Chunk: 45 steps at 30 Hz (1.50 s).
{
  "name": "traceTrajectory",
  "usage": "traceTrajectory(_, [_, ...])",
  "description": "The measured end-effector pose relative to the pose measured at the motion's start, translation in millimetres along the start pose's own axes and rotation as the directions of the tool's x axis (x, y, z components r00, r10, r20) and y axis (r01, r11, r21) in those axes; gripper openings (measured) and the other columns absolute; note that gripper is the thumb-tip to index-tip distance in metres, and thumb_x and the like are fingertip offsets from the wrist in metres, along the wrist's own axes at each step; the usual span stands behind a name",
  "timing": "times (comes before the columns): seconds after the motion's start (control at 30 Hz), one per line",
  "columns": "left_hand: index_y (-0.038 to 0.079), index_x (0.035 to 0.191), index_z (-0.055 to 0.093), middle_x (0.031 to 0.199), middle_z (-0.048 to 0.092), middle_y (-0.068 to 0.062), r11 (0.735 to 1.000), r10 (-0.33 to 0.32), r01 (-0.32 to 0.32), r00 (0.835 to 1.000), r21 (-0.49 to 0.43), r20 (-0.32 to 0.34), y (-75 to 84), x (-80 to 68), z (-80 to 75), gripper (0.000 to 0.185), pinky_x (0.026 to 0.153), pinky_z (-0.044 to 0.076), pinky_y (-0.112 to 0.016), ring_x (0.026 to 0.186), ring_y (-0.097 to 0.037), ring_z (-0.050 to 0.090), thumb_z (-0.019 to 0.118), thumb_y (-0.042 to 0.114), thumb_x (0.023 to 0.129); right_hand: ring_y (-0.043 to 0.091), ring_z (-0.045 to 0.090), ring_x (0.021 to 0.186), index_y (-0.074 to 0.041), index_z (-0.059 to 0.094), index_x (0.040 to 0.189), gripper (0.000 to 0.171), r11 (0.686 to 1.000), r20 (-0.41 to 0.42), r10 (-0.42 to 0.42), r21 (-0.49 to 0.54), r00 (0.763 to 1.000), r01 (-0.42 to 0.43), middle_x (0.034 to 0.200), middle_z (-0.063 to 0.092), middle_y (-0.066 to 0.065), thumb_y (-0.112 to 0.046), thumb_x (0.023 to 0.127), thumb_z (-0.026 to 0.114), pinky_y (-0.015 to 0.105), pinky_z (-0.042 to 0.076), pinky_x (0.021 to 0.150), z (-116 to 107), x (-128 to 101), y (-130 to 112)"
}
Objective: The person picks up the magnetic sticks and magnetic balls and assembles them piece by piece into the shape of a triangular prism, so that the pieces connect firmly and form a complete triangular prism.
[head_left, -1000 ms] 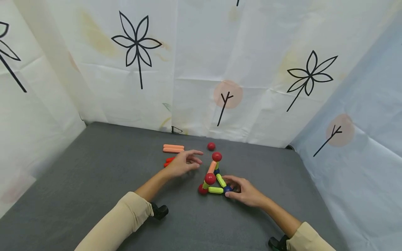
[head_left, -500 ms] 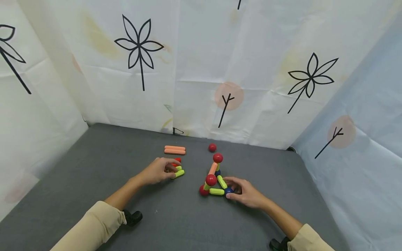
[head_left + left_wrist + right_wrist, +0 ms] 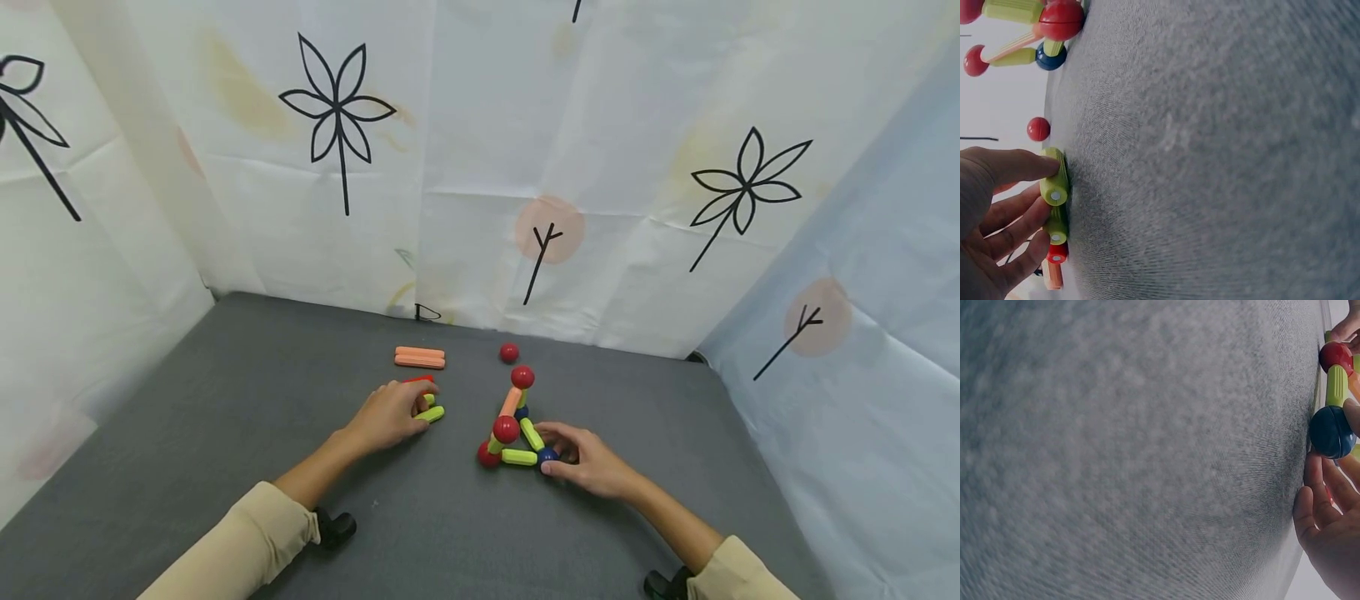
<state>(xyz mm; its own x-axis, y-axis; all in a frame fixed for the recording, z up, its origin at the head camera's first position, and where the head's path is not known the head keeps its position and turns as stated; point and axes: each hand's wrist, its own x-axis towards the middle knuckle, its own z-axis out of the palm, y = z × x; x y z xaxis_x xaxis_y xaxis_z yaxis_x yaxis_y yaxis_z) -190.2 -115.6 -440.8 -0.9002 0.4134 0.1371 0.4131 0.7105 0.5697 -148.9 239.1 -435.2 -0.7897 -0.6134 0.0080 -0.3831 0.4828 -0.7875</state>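
Note:
A small frame of sticks and balls (image 3: 513,427) stands on the grey table (image 3: 225,417): red balls, blue balls, yellow-green sticks and an orange stick rising to a top red ball (image 3: 522,377). My right hand (image 3: 558,455) pinches the frame's near-right blue ball (image 3: 547,455) (image 3: 1330,431), with the fingers (image 3: 1313,503) curled beside it. My left hand (image 3: 416,410) (image 3: 1035,187) grips a loose yellow-green stick (image 3: 431,413) (image 3: 1055,178) lying on the table left of the frame. The thumb is on top of it. A second yellow-green stick (image 3: 1057,228) and a red stick (image 3: 418,380) (image 3: 1057,253) lie right behind it.
Two orange sticks (image 3: 420,357) lie side by side farther back on the left. A loose red ball (image 3: 509,352) (image 3: 1039,129) sits behind the frame. Patterned white cloth walls (image 3: 480,167) close in the table at the back and both sides.
My left hand drew back from beside the frame to the loose sticks on the left and closed on a yellow-green one. The right hand has stayed on the blue ball.

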Motion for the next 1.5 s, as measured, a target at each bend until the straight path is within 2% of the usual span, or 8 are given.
traceTrajectory(0.13, [0.006, 0.121, 0.066, 0.088, 0.068, 0.004, 0.999, 0.005, -0.006, 1.000, -0.045, -0.015, 2.2, 0.0, 0.0, 0.041, 0.067, 0.050, -0.034, 0.076, -0.009, 0.061, 0.076, 0.001, 0.081, 0.028, 0.059, 0.097, 0.001, 0.050, 0.140, 0.053, 1.000, -0.001, 0.002, -0.004, 1.000, -0.002, 0.123, 0.064, 0.016, -0.019, 0.094, 0.070, 0.029, 0.050, 0.076, -0.1, 0.0, 0.4])
traceTrajectory(0.3, [0.000, 0.128, 0.058, 0.094, 0.069, -0.001, 0.949, 0.021, -0.022, 1.000, -0.315, -0.007, 4.5, 3.4, -0.3, 0.046, 0.080, 0.054, -0.037, 0.087, -0.015, 0.064, 0.075, -0.001, 0.085, 0.028, 0.059, 0.097, 0.001, 0.050, 0.141, 0.054, 1.000, 0.001, 0.005, -0.001, 1.000, -0.005, 0.124, 0.064, 0.016, -0.019, 0.094, 0.070, 0.029, 0.050, 0.076, 0.2, -0.2, -0.9])
traceTrajectory(0.4, [-0.002, 0.133, 0.051, 0.102, 0.069, -0.007, 0.862, 0.012, 0.000, 1.000, -0.508, 0.021, 9.0, 7.6, -1.4, 0.050, 0.086, 0.054, -0.037, 0.096, -0.020, 0.065, 0.073, 0.002, 0.088, 0.027, 0.059, 0.096, 0.001, 0.050, 0.141, 0.054, 1.000, -0.002, 0.004, -0.002, 1.000, -0.004, 0.123, 0.064, 0.015, -0.019, 0.094, 0.070, 0.029, 0.049, 0.076, 0.4, -0.4, -1.2])
traceTrajectory(0.63, [0.004, 0.145, 0.042, 0.127, 0.061, -0.018, 0.578, -0.050, 0.153, 0.987, -0.802, 0.152, 40.1, 16.3, -3.3, 0.056, 0.091, 0.054, -0.038, 0.108, -0.024, 0.063, 0.067, 0.011, 0.095, 0.025, 0.059, 0.096, -0.001, 0.051, 0.140, 0.054, 1.000, -0.007, 0.010, -0.026, 1.000, -0.010, 0.122, 0.065, 0.014, -0.021, 0.094, 0.071, 0.028, 0.049, 0.075, 0.3, -0.4, 2.3])
traceTrajectory(0.77, [0.005, 0.147, 0.041, 0.126, 0.064, -0.017, 0.504, -0.040, 0.177, 0.983, -0.845, 0.181, 62.1, 21.0, 1.4, 0.056, 0.096, 0.051, -0.042, 0.109, -0.025, 0.065, 0.065, 0.011, 0.097, 0.023, 0.059, 0.094, -0.001, 0.052, 0.139, 0.052, 0.999, -0.012, -0.003, -0.038, 1.000, 0.003, 0.120, 0.066, 0.014, -0.021, 0.094, 0.070, 0.028, 0.050, 0.075, -0.3, -0.1, 4.3])
traceTrajectory(0.93, [0.004, 0.144, 0.045, 0.119, 0.068, -0.016, 0.481, 0.003, 0.164, 0.982, -0.861, 0.188, 78.2, 27.2, 11.0, 0.051, 0.100, 0.047, -0.049, 0.107, -0.025, 0.067, 0.064, 0.011, 0.098, 0.022, 0.060, 0.093, -0.001, 0.053, 0.139, 0.051, 0.999, -0.018, -0.014, -0.039, 1.000, 0.013, 0.119, 0.066, 0.014, -0.020, 0.095, 0.070, 0.028, 0.050, 0.074, 0.3, 0.3, 4.8])
traceTrajectory(1.2, [0.007, 0.141, 0.053, 0.115, 0.071, -0.010, 0.550, -0.045, 0.260, 0.958, -0.793, 0.283, 83.1, 31.2, 16.9, 0.048, 0.095, 0.052, -0.042, 0.103, -0.022, 0.068, 0.067, 0.021, 0.097, 0.026, 0.060, 0.094, 0.001, 0.052, 0.139, 0.052, 1.000, -0.012, -0.003, -0.021, 1.000, 0.002, 0.121, 0.065, 0.015, -0.018, 0.094, 0.070, 0.029, 0.051, 0.076, 1.8, -0.3, 4.5])
traceTrajectory(1.5, [0.000, 0.136, 0.047, 0.110, 0.072, -0.012, 0.522, -0.214, 0.341, 0.940, -0.782, 0.267, 84.3, 39.3, 20.2, 0.057, 0.087, 0.056, -0.039, 0.095, -0.022, 0.070, 0.073, 0.026, 0.092, 0.024, 0.059, 0.095, -0.001, 0.052, 0.140, 0.052, 1.000, -0.017, 0.013, -0.028, 1.000, -0.014, 0.119, 0.064, 0.011, -0.019, 0.094, 0.070, 0.029, 0.050, 0.075, 0.8, -0.3, 1.8])
